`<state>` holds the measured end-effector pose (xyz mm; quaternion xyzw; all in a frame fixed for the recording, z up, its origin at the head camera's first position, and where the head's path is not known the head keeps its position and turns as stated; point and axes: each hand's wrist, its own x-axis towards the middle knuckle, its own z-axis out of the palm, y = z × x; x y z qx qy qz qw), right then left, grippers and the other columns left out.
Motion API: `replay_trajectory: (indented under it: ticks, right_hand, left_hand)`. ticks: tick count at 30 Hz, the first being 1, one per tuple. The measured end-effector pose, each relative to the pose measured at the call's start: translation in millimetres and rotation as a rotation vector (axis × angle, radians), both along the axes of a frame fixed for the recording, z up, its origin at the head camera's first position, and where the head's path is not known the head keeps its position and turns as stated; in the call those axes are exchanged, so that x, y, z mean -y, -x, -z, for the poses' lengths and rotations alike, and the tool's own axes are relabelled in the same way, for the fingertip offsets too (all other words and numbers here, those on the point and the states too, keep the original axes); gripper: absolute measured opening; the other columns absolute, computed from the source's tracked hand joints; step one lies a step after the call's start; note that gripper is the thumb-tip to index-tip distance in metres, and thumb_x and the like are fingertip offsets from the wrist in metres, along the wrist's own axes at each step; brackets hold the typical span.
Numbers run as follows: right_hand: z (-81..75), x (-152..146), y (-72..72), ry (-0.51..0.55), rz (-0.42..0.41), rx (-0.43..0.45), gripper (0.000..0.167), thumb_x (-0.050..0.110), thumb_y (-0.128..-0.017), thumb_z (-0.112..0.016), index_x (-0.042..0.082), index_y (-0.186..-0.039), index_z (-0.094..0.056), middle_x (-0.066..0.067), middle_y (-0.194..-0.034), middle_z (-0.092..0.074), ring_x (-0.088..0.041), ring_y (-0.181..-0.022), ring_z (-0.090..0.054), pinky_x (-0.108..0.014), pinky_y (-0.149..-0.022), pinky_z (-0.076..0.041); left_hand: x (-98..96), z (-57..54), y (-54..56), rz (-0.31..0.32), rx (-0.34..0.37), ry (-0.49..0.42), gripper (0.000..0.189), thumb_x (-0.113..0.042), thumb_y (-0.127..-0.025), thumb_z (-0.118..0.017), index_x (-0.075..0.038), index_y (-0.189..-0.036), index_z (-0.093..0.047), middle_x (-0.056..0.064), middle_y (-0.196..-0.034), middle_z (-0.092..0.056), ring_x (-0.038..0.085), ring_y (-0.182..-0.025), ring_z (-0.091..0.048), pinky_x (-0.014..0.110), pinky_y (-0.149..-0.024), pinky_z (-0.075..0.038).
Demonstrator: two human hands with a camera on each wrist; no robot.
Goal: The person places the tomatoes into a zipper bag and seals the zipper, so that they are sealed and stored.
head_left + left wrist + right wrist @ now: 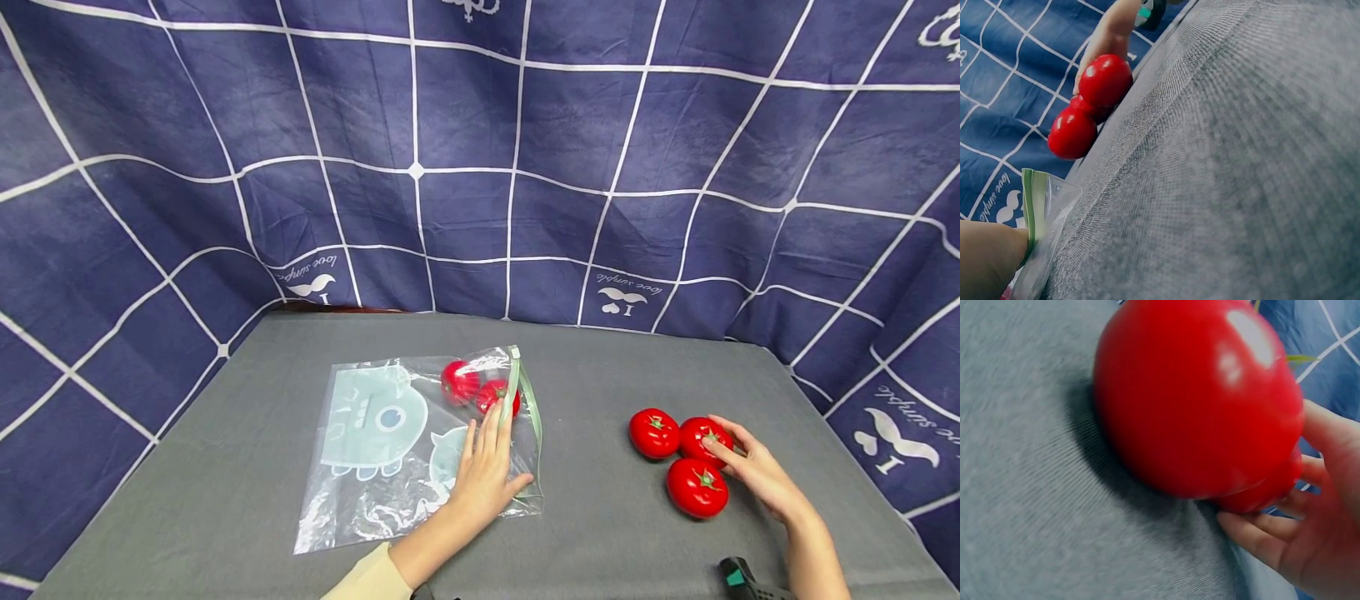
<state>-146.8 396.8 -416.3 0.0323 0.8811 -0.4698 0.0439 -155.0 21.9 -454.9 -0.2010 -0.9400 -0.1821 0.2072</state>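
A clear zip bag (322,521) with pale green cartoon prints lies flat, its green zip edge facing right. Two red tomatoes (458,382) are inside near that edge. My left hand (483,475) rests on the bag by its mouth, fingers straight and pointing away from me. To the right, three more tomatoes sit close together. My right hand (761,475) holds the back right tomato (697,432), thumb on top and fingers around its far side. The front tomato (697,489) fills much of the right wrist view, and the left tomato (653,434) sits beside the held one.
Grey cloth covers the table (585,383). A blue curtain (465,208) with white grid lines hangs behind it and along both sides. At the front edge, near my right forearm, is a black object (738,577) with a green patch.
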Motion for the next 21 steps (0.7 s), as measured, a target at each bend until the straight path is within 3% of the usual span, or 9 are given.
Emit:
replay_trajectory:
  ticks: [3, 5, 9, 12, 17, 21]
  right_hand:
    - [-2.7, -0.3, -1.3, 0.044, -0.019, 0.016, 0.058, 0.031, -0.094, -0.044, 0.000, -0.138, -0.024, 0.024, -0.103, -0.042, 0.007, -0.084, -0.055, -0.021, -0.070, -0.051]
    - [-2.9, -1.5, -2.0, 0.091, -0.026, 0.011, 0.050, 0.029, -0.095, -0.044, 0.008, -0.138, -0.030, 0.025, -0.102, -0.045, 0.006, -0.084, -0.057, -0.021, -0.070, -0.052]
    - [-1.0, -3.6, -1.7, 0.185, -0.015, -0.011, 0.029, 0.023, -0.094, -0.045, 0.033, -0.121, -0.044, 0.028, -0.094, -0.054, 0.005, -0.082, -0.059, -0.019, -0.069, -0.052]
    - [0.3, -4.3, -1.2, 0.200, 0.010, -0.017, 0.025, 0.022, -0.094, -0.047, 0.043, -0.109, -0.046, 0.029, -0.092, -0.056, 0.007, -0.081, -0.058, -0.017, -0.068, -0.052]
    - [-1.0, -4.6, -1.1, 0.171, 0.042, -0.005, 0.023, 0.023, -0.093, -0.048, 0.042, -0.107, -0.047, 0.031, -0.090, -0.055, 0.010, -0.080, -0.057, -0.016, -0.067, -0.052]
    - [-6.0, -3.1, -1.3, 0.114, 0.069, 0.006, 0.028, 0.025, -0.093, -0.048, 0.023, -0.121, -0.047, 0.031, -0.086, -0.054, 0.008, -0.077, -0.058, -0.017, -0.066, -0.053]
  left_hand:
    - [0.1, 0.1, 0.2, 0.002, -0.001, -0.004, 0.101, -0.044, -0.062, -0.077, -0.002, -0.140, -0.027, 0.012, -0.146, -0.028, 0.024, -0.135, -0.029, 0.047, -0.108, -0.027]
    - [0.1, 0.1, 0.3, 0.003, 0.000, -0.007, 0.101, -0.043, -0.062, -0.077, -0.002, -0.140, -0.027, 0.012, -0.146, -0.028, 0.024, -0.135, -0.028, 0.047, -0.108, -0.027]
    - [0.2, 0.5, 0.0, 0.006, 0.001, -0.009, 0.100, -0.044, -0.062, -0.077, -0.003, -0.139, -0.028, 0.012, -0.146, -0.028, 0.024, -0.135, -0.028, 0.048, -0.108, -0.027]
    - [0.1, 1.1, 0.2, 0.005, 0.000, -0.008, 0.099, -0.044, -0.062, -0.077, -0.003, -0.139, -0.029, 0.012, -0.146, -0.028, 0.024, -0.135, -0.028, 0.048, -0.108, -0.027]
    - [0.1, 0.7, 0.8, 0.003, -0.001, -0.011, 0.099, -0.044, -0.062, -0.077, -0.004, -0.139, -0.028, 0.012, -0.146, -0.028, 0.023, -0.135, -0.028, 0.048, -0.108, -0.027]
    - [0.3, 0.3, 0.4, 0.003, 0.000, -0.014, 0.099, -0.044, -0.062, -0.077, -0.004, -0.139, -0.029, 0.012, -0.146, -0.028, 0.023, -0.134, -0.028, 0.048, -0.107, -0.027]
